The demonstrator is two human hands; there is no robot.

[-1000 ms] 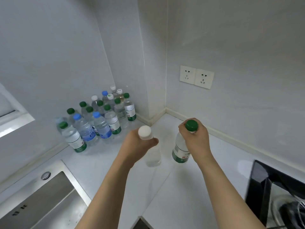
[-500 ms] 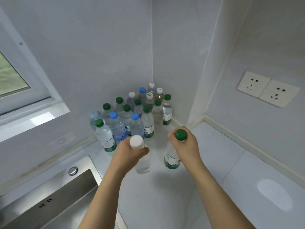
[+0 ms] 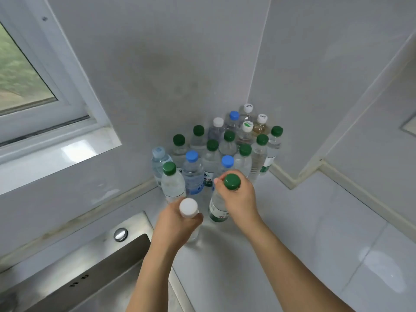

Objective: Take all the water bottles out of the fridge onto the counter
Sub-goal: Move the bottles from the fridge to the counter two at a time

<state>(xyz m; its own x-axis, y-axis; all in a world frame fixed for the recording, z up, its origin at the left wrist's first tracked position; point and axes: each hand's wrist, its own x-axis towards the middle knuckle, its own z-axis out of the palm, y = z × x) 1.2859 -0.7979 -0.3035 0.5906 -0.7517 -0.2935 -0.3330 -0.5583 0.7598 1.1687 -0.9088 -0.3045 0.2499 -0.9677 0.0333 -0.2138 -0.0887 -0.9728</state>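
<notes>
My left hand (image 3: 174,224) grips the neck of a clear white-capped bottle (image 3: 188,207), held upright just in front of the bottle group. My right hand (image 3: 239,199) grips a green-capped bottle (image 3: 218,209) by its neck, its base near the white counter (image 3: 292,233). Several water bottles (image 3: 216,152) with green, blue and white caps stand packed in the counter's corner against the wall. The nearest of them is a green-capped bottle (image 3: 172,182), right behind my left hand. The fridge is out of view.
A steel sink (image 3: 74,275) with a round drain knob (image 3: 120,234) lies at the lower left, close to my left forearm. A window (image 3: 24,70) and its sill sit at the left. Grey walls meet behind the bottles.
Both hands have carried their bottles forward toward the corner group, and the view has closed in on it. The green-capped bottle is now right beside the standing bottles.
</notes>
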